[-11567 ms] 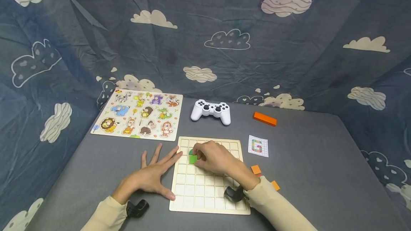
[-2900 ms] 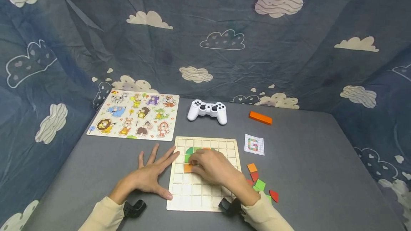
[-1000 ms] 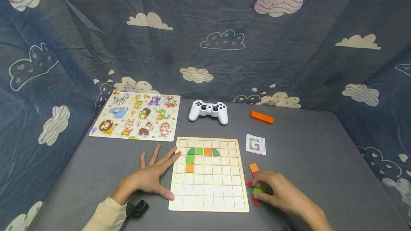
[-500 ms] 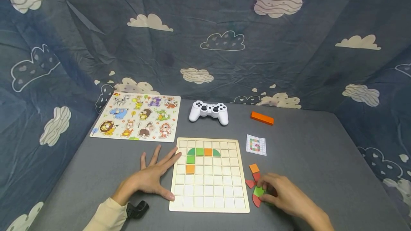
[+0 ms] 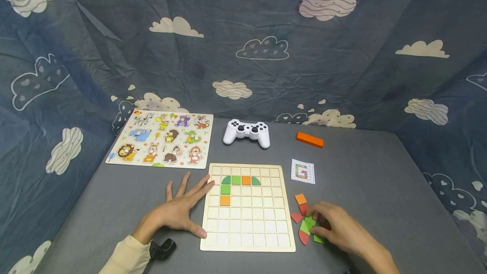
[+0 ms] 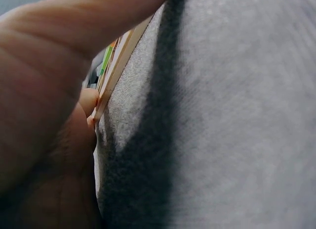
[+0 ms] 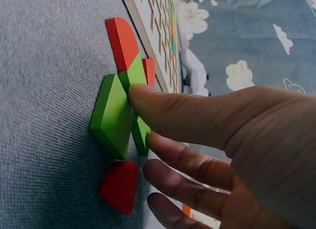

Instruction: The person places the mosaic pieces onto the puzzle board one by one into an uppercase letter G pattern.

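My left hand (image 5: 179,212) lies with fingers spread, thumb and fingertips touching the left edge of the wooden grid board (image 5: 258,238). Green, orange and dark green tiles sit in its upper cells, forming a top row and a short left column. Right of the board, my right hand (image 5: 336,225) hovers low over loose green tiles (image 5: 305,226), thumb and index finger apart. In the right wrist view the thumb tip touches a green tile (image 7: 111,118) group and the index fingertip reaches another green piece (image 7: 141,135). Red quarter-round tiles (image 5: 304,237) lie beside them.
An orange square tile (image 5: 300,199) lies above the pile. A pattern card (image 5: 303,171) is right of the board. Farther back are an animal puzzle (image 5: 160,138), a white game controller (image 5: 246,132) and an orange block (image 5: 310,139). A cloud-patterned cloth hangs behind.
Earlier, the right hand was over the board, where green and orange tiles were added to the row and column. It moved to the loose tiles, which now lie more spread. The left hand stayed.
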The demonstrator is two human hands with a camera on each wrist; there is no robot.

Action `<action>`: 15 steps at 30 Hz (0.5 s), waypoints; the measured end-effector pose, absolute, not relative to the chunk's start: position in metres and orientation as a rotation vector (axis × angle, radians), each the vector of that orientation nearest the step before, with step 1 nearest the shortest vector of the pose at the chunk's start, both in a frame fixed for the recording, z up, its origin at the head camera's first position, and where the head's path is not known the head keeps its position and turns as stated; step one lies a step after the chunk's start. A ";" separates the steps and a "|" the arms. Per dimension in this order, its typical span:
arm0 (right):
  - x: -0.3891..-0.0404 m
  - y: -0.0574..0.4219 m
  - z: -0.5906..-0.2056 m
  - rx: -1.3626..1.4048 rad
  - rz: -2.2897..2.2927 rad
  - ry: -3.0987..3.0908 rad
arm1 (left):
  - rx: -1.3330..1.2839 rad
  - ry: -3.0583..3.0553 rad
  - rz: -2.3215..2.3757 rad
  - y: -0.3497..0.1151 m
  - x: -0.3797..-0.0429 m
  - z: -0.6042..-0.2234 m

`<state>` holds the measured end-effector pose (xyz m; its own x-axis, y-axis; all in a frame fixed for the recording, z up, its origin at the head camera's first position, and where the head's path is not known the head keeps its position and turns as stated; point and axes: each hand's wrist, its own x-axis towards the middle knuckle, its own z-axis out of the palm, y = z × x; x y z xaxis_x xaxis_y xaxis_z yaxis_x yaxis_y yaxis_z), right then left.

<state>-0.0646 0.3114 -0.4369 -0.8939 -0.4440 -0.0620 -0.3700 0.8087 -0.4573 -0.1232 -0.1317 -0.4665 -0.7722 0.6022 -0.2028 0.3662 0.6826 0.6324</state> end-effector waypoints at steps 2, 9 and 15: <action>-0.066 0.312 -0.436 -0.625 -0.634 2.827 | 0.757 2.498 0.820 -0.132 -0.123 -0.466; -0.070 0.314 -0.435 -0.578 -0.608 2.810 | 0.754 2.494 0.819 -0.131 -0.123 -0.466; -0.074 0.317 -0.437 -0.594 -0.632 2.810 | 0.756 2.491 0.829 -0.132 -0.123 -0.466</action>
<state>-0.0743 0.3167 -0.4372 -0.8992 -0.4248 -0.1043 -0.3392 0.8277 -0.4469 -0.1227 -0.1317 -0.4659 -0.7705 0.6045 -0.2023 0.3628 0.6768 0.6406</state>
